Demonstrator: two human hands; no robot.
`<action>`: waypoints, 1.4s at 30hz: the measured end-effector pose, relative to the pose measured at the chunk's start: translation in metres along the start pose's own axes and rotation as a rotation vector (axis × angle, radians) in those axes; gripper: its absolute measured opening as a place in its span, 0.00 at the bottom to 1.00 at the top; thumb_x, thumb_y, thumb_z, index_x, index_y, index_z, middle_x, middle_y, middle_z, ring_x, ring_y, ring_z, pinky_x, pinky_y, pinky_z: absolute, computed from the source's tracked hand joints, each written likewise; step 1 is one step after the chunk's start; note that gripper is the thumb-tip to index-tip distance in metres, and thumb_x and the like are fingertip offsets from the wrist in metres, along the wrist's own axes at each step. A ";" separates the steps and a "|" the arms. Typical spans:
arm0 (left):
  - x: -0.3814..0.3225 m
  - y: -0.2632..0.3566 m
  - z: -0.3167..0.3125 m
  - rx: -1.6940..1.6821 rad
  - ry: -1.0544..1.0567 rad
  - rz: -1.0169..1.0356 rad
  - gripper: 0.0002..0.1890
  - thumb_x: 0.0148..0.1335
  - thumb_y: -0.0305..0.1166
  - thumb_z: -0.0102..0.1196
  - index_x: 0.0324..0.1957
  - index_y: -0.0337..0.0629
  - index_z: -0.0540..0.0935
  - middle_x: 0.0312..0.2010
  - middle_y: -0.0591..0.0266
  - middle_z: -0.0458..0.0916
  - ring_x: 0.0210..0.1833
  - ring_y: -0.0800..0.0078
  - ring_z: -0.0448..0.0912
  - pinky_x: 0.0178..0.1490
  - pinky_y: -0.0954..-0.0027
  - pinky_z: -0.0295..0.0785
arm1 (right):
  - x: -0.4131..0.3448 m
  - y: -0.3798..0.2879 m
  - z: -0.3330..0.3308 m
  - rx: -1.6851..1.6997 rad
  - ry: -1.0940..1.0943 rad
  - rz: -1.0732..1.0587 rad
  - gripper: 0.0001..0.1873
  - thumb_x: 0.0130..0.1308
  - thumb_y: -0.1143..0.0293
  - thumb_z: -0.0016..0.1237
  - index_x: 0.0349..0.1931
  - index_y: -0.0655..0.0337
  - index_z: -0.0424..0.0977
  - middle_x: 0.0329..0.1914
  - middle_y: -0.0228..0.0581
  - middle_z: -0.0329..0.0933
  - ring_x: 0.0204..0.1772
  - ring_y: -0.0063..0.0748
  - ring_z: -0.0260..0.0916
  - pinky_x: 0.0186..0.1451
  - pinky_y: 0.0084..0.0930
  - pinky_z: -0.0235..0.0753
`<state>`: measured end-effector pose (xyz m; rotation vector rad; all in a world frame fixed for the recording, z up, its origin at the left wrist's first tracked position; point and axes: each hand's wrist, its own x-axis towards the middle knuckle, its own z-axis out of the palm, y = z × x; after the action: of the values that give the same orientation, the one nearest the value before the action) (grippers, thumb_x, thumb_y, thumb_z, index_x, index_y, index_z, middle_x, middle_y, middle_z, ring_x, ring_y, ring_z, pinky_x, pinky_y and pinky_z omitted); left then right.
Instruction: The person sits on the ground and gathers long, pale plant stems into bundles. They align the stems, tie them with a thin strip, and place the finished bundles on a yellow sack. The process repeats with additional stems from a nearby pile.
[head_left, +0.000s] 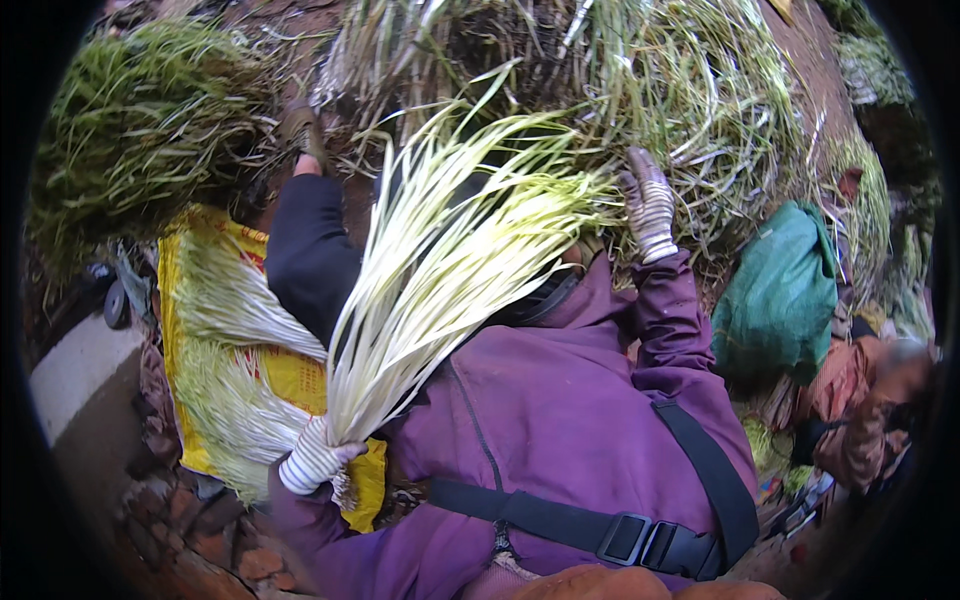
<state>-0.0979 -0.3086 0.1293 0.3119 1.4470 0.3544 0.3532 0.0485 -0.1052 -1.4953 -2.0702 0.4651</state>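
My left hand (319, 456), in a striped knit glove, grips the pale root ends of a bundle of blanched chives (450, 277). The long leaves fan up and to the right across my lap, white at the base and yellow-green at the tips. My right hand (649, 201), also gloved, is raised beside the leaf tips with its fingers extended, holding nothing. Whether it touches the tips I cannot tell. To the left, a yellow plastic sack (296, 379) with red print lies flat. Two bundles of similar pale leaves (251, 300) rest on it, partly behind my left hand.
Heaps of loose leaves (720, 120) lie ahead, and a greener pile (150, 127) is at upper left. A full green woven sack (780, 292) stands right. Another person (855, 420) is beyond it. Broken bricks (259, 562) and a concrete block (86, 375) are at left.
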 end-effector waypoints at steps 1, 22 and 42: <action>-0.002 -0.001 -0.002 -0.038 0.008 -0.071 0.25 0.55 0.26 0.69 0.55 0.37 0.77 0.45 0.68 0.82 0.47 0.82 0.74 0.54 0.73 0.70 | -0.011 0.025 -0.001 -0.042 0.027 0.074 0.24 0.71 0.55 0.48 0.61 0.57 0.71 0.60 0.52 0.74 0.62 0.55 0.70 0.64 0.42 0.70; 0.006 -0.007 -0.003 0.063 0.016 0.052 0.21 0.57 0.29 0.69 0.52 0.37 0.78 0.39 0.68 0.82 0.39 0.80 0.77 0.44 0.74 0.73 | -0.195 0.049 0.001 -0.098 -0.656 0.101 0.35 0.58 0.64 0.56 0.66 0.59 0.63 0.68 0.53 0.64 0.68 0.55 0.64 0.68 0.39 0.68; 0.015 -0.007 0.002 0.114 0.103 0.076 0.16 0.51 0.31 0.69 0.42 0.38 0.81 0.30 0.68 0.81 0.29 0.77 0.77 0.32 0.73 0.73 | -0.178 0.079 -0.044 -0.013 -0.482 0.351 0.14 0.64 0.62 0.55 0.48 0.56 0.79 0.41 0.47 0.82 0.44 0.50 0.79 0.50 0.35 0.79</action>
<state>-0.0940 -0.3088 0.1126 0.4465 1.5623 0.3543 0.4824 -0.0951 -0.1550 -1.9087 -2.1527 1.0352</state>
